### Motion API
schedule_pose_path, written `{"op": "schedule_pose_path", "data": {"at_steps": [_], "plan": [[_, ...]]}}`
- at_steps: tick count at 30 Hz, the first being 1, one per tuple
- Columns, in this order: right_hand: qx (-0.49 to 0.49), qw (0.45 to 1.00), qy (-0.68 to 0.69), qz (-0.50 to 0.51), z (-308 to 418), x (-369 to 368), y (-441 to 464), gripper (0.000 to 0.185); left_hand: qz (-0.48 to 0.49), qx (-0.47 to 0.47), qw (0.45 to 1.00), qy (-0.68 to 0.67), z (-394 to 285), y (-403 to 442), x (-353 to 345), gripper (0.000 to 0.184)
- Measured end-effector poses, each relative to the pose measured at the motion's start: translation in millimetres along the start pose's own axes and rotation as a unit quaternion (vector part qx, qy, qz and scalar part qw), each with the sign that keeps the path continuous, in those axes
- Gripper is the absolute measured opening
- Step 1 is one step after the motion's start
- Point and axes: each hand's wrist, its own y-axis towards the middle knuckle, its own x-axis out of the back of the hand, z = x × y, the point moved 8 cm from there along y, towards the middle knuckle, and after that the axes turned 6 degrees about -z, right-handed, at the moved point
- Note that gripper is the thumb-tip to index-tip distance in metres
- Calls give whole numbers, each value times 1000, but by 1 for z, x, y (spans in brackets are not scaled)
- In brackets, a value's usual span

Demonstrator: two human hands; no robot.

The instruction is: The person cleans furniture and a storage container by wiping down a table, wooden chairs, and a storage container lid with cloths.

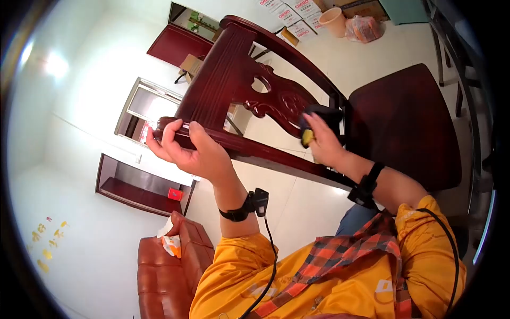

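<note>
A dark red wooden chair (207,90) with a carved back splat (287,101) is tilted over in front of me. My left hand (194,154) has its fingers curled round the near end of the chair's top rail. My right hand (325,143) presses a dark, cloth-like bundle with a yellow patch (325,118) against the lower part of the splat, by the seat (406,127). That bundle is slightly blurred and partly covered by my fingers, so its exact kind is unclear.
A brown leather sofa (164,271) stands at lower left. Toward the back are white printed boxes (300,18), a peach bucket (333,22) and a filled plastic bag (364,29). Dark furniture frames (462,80) line the right side. Cables run from both wristbands.
</note>
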Motion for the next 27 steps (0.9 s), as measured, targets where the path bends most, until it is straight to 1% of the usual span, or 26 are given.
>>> {"op": "schedule_pose_path", "data": {"at_steps": [1, 2, 3, 4, 6, 8, 10, 11, 12, 14, 16, 17, 18, 19, 20, 21, 22, 23, 24, 25, 26, 27], "plan": [[33, 999, 33, 15, 36, 2, 18, 67, 4, -3, 1000, -15, -2, 2, -1, 14], [93, 994, 54, 8, 67, -2, 37, 66, 11, -6, 999, -29, -5, 2, -1, 14], [160, 986, 38, 2, 92, -12, 57, 65, 0, -4, 999, -45, -6, 2, 0, 15], [217, 975, 49, -12, 120, -18, 74, 70, -1, -5, 999, -46, -7, 2, -1, 15], [281, 955, 19, -95, 138, -16, 110, 64, 5, -13, 999, -35, -7, 3, 1, 15], [205, 973, -16, -104, 112, -19, 144, 62, 4, -15, 999, -32, -10, 3, 2, 15], [144, 981, -8, -133, 74, -4, 165, 50, 4, -10, 1000, -27, -16, 4, 4, 16], [152, 974, 12, -165, 63, 4, 170, 45, 3, -19, 1000, -21, -18, 4, 5, 16], [37, 993, 63, -97, 32, -1, 173, 42, 3, -28, 999, -15, -21, 5, 6, 16], [-35, 997, -17, -63, -3, 6, 152, 40, -9, -33, 999, -30, -20, 6, 7, 15], [11, 993, -64, -102, -38, 19, 111, 35, -13, -19, 1000, -13, -20, 4, 8, 12], [45, 988, -44, -141, -53, 32, 83, 32, -15, -45, 999, 1, -24, 6, 8, 12], [-4, 988, -50, -146, -71, 41, 52, 31, -18, -71, 997, 15, -25, 7, 9, 12], [-63, 990, -83, -99, -98, 45, 21, 32, -15, -77, 997, 11, -26, 8, 9, 12], [12, 984, -147, -105, -90, 54, 2, 35, -13, -85, 996, 7, -27, 9, 8, 12], [-22, 981, -177, -73, -100, 55, -17, 37, -24, -73, 997, 23, -24, 8, 10, 12], [-57, 977, -203, -40, -93, 56, -27, 39, -34, -54, 998, 16, -20, 8, 11, 12], [-60, 982, -175, -32, -89, 58, -39, 37, -32, -51, 998, 13, -18, 8, 10, 12], [-76, 979, -184, -32, -85, 63, -54, 37, -30, -49, 998, 8, -15, 8, 10, 12], [-129, 982, -135, -8, -85, 68, -69, 36, -13, -69, 997, 44, -14, 8, 10, 12], [-182, 979, -85, 16, -80, 74, -84, 35, -26, -104, 993, 46, -16, 9, 9, 11], [-351, 931, 3, 102, -68, 78, -105, 38, -21, -109, 993, 44, -12, 9, 10, 11]]}}
